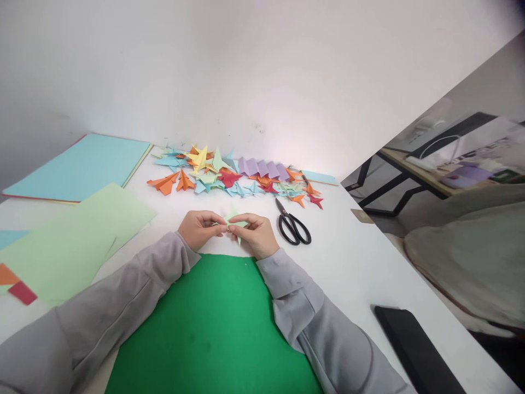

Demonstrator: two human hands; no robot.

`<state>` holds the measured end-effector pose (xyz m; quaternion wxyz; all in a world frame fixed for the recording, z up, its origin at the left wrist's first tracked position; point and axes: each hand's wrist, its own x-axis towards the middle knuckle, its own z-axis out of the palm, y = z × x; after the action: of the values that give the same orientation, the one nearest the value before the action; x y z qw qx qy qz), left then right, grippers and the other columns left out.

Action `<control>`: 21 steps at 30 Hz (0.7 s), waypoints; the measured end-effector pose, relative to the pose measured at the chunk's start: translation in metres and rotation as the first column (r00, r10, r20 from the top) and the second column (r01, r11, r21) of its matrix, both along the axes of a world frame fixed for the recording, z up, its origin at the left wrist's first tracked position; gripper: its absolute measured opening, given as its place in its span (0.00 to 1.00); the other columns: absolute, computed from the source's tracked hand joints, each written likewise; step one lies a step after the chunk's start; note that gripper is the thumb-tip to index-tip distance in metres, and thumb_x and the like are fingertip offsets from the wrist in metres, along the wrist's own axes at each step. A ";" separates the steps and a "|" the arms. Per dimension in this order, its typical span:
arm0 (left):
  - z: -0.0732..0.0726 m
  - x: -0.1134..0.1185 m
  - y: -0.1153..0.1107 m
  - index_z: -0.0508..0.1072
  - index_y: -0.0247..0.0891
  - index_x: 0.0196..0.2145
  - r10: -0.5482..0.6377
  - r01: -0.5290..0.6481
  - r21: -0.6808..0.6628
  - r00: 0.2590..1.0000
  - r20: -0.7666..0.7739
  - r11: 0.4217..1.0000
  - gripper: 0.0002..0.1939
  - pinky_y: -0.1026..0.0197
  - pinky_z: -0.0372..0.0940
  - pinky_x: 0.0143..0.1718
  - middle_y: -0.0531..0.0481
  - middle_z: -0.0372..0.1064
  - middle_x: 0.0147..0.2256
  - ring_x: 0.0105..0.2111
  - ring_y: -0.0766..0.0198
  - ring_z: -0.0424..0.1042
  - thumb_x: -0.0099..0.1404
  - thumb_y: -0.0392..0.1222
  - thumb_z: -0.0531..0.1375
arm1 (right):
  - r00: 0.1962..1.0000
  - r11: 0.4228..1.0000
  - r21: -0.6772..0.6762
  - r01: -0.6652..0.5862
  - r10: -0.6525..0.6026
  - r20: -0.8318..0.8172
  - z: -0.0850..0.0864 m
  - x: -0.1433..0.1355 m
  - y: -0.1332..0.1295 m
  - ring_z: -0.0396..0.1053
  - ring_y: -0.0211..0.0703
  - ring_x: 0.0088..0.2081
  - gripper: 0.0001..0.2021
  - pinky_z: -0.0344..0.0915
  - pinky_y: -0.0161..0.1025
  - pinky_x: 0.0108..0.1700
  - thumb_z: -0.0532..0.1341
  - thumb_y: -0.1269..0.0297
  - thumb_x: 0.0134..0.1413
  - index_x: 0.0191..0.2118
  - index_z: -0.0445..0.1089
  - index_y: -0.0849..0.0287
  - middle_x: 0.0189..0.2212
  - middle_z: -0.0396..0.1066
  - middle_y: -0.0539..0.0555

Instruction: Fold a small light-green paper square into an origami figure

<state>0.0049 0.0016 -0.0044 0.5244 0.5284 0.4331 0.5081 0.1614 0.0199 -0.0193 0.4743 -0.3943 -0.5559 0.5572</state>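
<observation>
My left hand (pixel 199 229) and my right hand (pixel 255 234) meet above the far edge of a green mat (pixel 213 328) on the white table (pixel 353 257). Both pinch a small pale green folded paper piece (pixel 233 221) between their fingertips. Its points stick out above my fingers; the rest is hidden by them. Grey sleeves cover both arms.
Black scissors (pixel 293 226) lie shut just right of my right hand. A pile of several coloured folded paper shapes (pixel 229 176) stretches along the wall. Pale green sheets (pixel 77 241) and a light blue stack (pixel 82 167) lie at left. A black flat object (pixel 414 347) lies near the right edge.
</observation>
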 end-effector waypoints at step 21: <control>-0.003 -0.001 0.003 0.67 0.31 0.22 0.010 0.005 -0.132 0.993 0.118 0.991 0.15 0.62 0.68 0.24 0.49 0.71 0.17 0.20 0.65 0.71 0.41 0.43 0.67 | 0.996 0.999 0.023 0.035 -0.037 0.081 -0.001 0.001 -0.001 0.66 0.36 0.16 0.11 0.59 0.32 0.18 0.69 0.64 0.31 0.27 0.74 0.62 0.15 0.71 0.50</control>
<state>0.0035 0.0049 -0.0077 0.5824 0.4608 0.4345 0.5095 0.1626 0.0194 -0.0198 0.4657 -0.4215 -0.5734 0.5260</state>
